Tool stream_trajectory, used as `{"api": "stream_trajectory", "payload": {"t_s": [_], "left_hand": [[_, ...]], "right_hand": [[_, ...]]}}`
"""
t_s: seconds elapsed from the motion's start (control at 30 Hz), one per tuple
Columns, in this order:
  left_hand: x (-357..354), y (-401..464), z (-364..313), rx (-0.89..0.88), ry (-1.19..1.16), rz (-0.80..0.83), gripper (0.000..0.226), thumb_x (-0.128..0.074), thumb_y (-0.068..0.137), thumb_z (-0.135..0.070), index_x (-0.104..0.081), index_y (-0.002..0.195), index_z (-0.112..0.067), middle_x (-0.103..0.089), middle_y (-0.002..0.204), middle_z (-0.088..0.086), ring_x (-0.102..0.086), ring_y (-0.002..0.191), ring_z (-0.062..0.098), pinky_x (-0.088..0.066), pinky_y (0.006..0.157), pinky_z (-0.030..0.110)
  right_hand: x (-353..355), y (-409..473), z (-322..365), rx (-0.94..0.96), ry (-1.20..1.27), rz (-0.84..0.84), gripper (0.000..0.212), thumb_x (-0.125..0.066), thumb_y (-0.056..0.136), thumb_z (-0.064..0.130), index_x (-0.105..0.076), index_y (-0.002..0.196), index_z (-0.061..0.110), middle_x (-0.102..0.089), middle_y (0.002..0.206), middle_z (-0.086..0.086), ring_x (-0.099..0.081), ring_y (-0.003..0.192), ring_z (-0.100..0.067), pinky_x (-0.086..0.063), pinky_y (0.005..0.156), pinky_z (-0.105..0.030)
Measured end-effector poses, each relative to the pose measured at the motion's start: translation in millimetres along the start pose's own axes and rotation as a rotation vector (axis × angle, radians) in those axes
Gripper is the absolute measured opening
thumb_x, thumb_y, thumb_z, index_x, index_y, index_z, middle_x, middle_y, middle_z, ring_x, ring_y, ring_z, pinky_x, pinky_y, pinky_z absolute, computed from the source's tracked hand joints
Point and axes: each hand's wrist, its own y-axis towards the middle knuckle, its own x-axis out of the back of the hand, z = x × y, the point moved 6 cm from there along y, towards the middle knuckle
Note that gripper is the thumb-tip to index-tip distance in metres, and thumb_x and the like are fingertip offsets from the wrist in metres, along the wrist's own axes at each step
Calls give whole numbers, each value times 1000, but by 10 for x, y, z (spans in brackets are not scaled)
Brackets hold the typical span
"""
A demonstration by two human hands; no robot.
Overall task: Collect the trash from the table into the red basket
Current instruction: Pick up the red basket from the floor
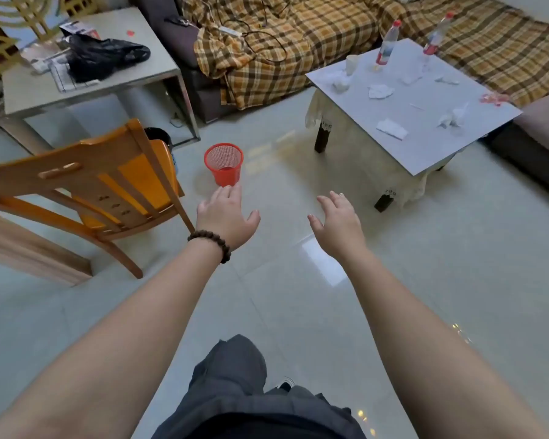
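Dark trousers (235,375) are showing at the bottom edge, nearest the camera, above the pale tiled floor (425,248). Both bare forearms are reaching forward over that floor. Left hand (225,215), with a bead bracelet (211,243) at the wrist, is hanging open with fingers spread and holding nothing, its fingertips just short of the red basket (224,163). Right hand (338,221) is likewise spreading open and empty. That basket is standing upright on the floor beside a wooden chair (86,191). Off to the right, well apart from the basket, the low table (425,153) is carrying crumpled tissues (380,90), a paper cup (351,64) and two plastic bottles (387,44).
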Motion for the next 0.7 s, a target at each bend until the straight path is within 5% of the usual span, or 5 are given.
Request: {"api": "stream_trajectory", "payload": {"t_s": [0.7], "left_hand": [[105, 2842, 1035, 184, -80, 27, 70, -42, 88, -51, -32, 145, -12, -40, 146, 6, -34, 134, 23, -30, 104, 49]], "right_hand": [[-240, 3098, 821, 82, -109, 81, 48, -48, 95, 30, -39, 139, 13, -27, 153, -12, -13, 145, -24, -17, 114, -36]]}}
